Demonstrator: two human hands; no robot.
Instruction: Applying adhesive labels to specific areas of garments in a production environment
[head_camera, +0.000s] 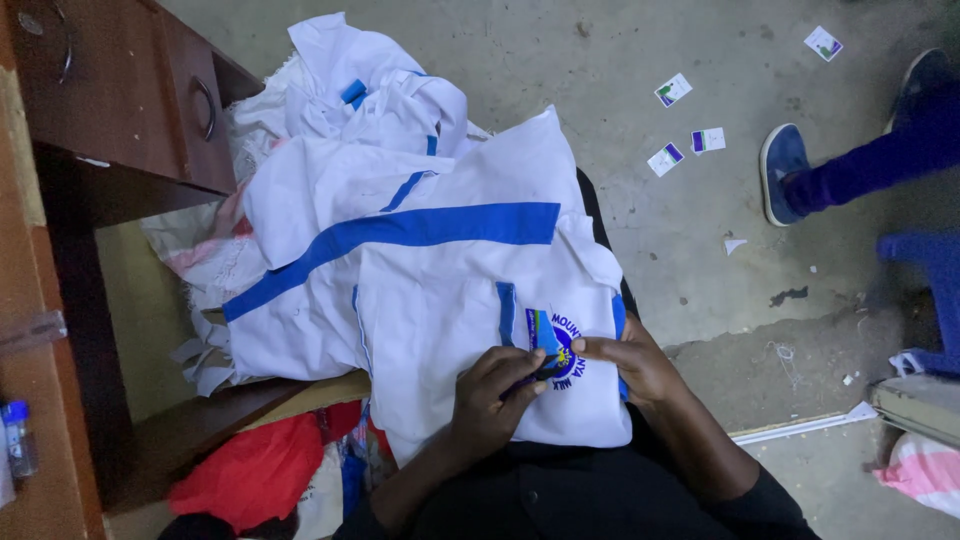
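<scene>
The left hand (490, 400) had its grip pinched together on a small dark tool, which I could not identify, at the round blue badge (562, 352) on the white garment (440, 300). Just right of the badge, the right hand (635, 362) pressed the cloth flat, fingers together. Beyond the badge a blue stripe (400, 235) ran leftward.

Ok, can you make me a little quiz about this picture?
1. True or false: both hands touch the white shirt.
2. What colour is the shirt's wide stripe? A red, B blue, C green
3. Fill in: the small cards lie on the ____.

Key: 1 true. 2 B. 3 floor.
</scene>
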